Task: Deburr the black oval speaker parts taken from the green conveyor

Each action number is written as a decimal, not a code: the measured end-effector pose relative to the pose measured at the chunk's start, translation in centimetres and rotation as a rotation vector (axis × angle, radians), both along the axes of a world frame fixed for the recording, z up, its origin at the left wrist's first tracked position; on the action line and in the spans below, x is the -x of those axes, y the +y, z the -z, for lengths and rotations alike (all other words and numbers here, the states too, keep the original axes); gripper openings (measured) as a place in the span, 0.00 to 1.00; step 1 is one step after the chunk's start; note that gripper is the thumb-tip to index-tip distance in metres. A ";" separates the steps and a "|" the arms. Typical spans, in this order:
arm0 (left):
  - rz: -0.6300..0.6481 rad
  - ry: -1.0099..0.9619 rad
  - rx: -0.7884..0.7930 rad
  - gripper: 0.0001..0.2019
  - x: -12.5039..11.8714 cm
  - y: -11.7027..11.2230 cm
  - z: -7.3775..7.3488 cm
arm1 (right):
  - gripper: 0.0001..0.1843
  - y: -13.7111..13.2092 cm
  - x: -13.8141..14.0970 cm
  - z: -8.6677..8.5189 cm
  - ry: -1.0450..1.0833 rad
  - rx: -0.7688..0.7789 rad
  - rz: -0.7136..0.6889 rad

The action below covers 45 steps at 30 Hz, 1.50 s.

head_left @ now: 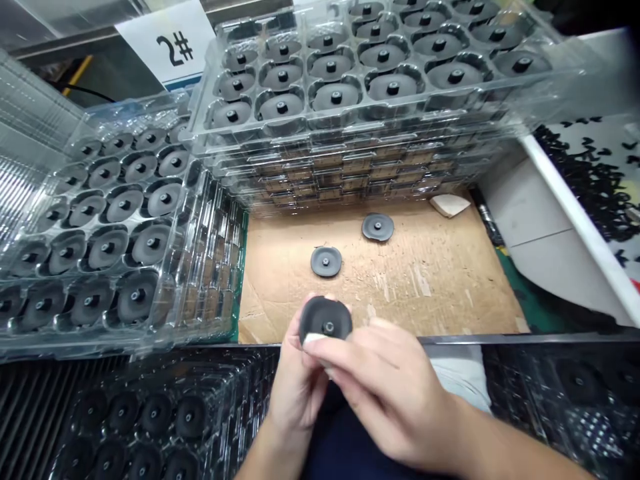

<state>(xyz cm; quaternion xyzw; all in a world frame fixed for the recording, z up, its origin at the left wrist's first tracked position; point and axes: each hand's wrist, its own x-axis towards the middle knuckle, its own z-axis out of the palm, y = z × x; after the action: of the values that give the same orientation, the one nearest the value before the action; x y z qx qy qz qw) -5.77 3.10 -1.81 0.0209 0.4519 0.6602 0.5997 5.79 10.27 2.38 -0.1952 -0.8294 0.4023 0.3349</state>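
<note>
Left hand (295, 393): curled, holding a black round rubber disc (326, 320) at 6 o'clock
Right hand (385, 380): closed, pressing a white wipe (314, 340) against it (mostly hidden)
Brown cardboard sheet (430, 280): two more discs (326, 261) at 12 o'clock

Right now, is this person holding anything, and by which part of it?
Yes, a dark round disc. The left hand holds it by its rim, from underneath, and the right hand presses a white pad against its lower edge.
</note>
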 end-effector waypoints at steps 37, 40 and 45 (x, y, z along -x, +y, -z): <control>0.141 -0.232 -0.048 0.27 -0.2 0.5 -1.2 | 0.13 3.3 -5.9 8.9 -0.311 0.310 0.378; 0.201 -0.262 -0.111 0.25 -0.1 0.2 -1.2 | 0.14 3.2 -5.2 10.0 -0.278 0.272 0.490; 0.215 0.107 -0.226 0.26 0.2 -0.4 -0.8 | 0.12 0.9 -4.9 9.0 -0.181 0.284 0.471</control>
<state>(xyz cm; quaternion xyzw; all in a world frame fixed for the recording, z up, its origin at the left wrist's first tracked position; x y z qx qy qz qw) -6.00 2.71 -1.04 0.1716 0.4012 0.6369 0.6356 10.67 11.21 -6.58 -0.4627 -0.7229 0.4066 0.3130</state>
